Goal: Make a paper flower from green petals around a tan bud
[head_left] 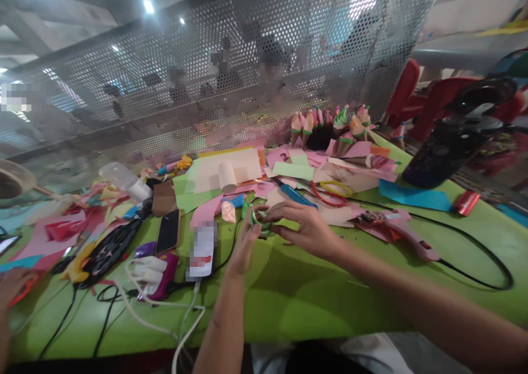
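Between my two hands is a small coiled green paper strip (253, 216), partly covered by my fingers. My left hand (242, 248) grips it from the left, the thumb pressed against its side. On the other side, the bent fingers of my right hand (307, 228) reach to the coil and pinch at its edge. Just beyond my hands lie a blue cutter (297, 196) and scissors (330, 193) with red and yellow handles. A peach paper swirl (228, 211) rests left of my fingers.
A pink glue gun (406, 232) lies at right with its black cord, near a dark bottle (443, 148). Paper cones (340, 124) stand at the back. Phones (168, 231), a purple power strip (161, 280) and cables lie left. Another person's hand (14, 286) is at the left edge.
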Demonstrator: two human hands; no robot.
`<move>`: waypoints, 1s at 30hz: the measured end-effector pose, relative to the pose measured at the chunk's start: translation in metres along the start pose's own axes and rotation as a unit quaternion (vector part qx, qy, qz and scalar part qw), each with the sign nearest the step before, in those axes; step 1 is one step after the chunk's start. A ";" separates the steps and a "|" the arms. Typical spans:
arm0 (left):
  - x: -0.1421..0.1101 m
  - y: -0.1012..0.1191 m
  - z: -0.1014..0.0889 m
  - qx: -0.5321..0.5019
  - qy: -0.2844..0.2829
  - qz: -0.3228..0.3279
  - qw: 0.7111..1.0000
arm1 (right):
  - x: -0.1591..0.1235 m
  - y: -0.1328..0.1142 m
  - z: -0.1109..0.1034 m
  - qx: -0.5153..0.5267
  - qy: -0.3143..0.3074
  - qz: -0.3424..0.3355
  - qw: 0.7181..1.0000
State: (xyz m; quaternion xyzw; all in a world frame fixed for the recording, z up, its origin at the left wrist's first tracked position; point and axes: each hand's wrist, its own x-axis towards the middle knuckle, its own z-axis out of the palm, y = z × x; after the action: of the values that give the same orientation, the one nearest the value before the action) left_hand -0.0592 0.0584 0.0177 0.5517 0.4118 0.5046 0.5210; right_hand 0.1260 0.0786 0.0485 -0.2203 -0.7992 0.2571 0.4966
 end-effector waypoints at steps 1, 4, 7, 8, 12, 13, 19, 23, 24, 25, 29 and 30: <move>-0.001 0.003 -0.001 0.004 -0.006 0.008 1.000 | 0.000 -0.002 -0.001 -0.003 -0.008 -0.009 1.000; -0.002 0.009 -0.003 0.012 -0.031 0.023 0.999 | 0.001 -0.007 -0.004 -0.028 -0.031 -0.037 0.998; -0.004 0.010 -0.004 0.005 -0.051 0.037 0.998 | 0.002 -0.012 -0.006 -0.035 -0.035 -0.058 0.997; -0.005 0.011 -0.004 0.000 -0.057 0.042 0.997 | 0.002 -0.013 -0.007 -0.032 -0.035 -0.061 0.997; -0.007 0.012 -0.005 -0.020 -0.082 0.048 0.995 | 0.004 -0.017 -0.008 -0.018 -0.040 -0.067 0.997; -0.007 0.012 -0.004 -0.026 -0.087 0.048 0.995 | 0.004 -0.018 -0.008 -0.014 -0.043 -0.068 0.997; -0.011 0.012 -0.006 -0.060 -0.123 0.032 0.990 | 0.003 -0.018 -0.008 0.007 -0.060 -0.046 0.997; -0.012 0.013 -0.007 -0.063 -0.137 0.012 0.989 | 0.004 -0.019 -0.008 0.035 -0.055 -0.006 0.998; -0.011 0.014 -0.007 -0.061 -0.139 0.011 0.988 | 0.004 -0.019 -0.007 0.042 -0.056 0.007 0.998; -0.011 0.015 -0.006 -0.059 -0.139 0.012 0.988 | 0.004 -0.019 -0.007 0.046 -0.055 0.019 0.997; -0.009 0.018 -0.004 -0.056 -0.143 0.010 0.988 | 0.004 -0.017 -0.005 0.072 -0.050 0.043 0.995; -0.009 0.018 -0.003 -0.057 -0.145 0.006 0.988 | 0.004 -0.016 -0.005 0.084 -0.052 0.045 0.994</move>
State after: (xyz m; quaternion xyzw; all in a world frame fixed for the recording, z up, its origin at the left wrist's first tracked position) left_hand -0.0652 0.0478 0.0344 0.5913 0.2991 0.4448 0.6025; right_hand 0.1270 0.0697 0.0635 -0.1998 -0.7888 0.3568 0.4588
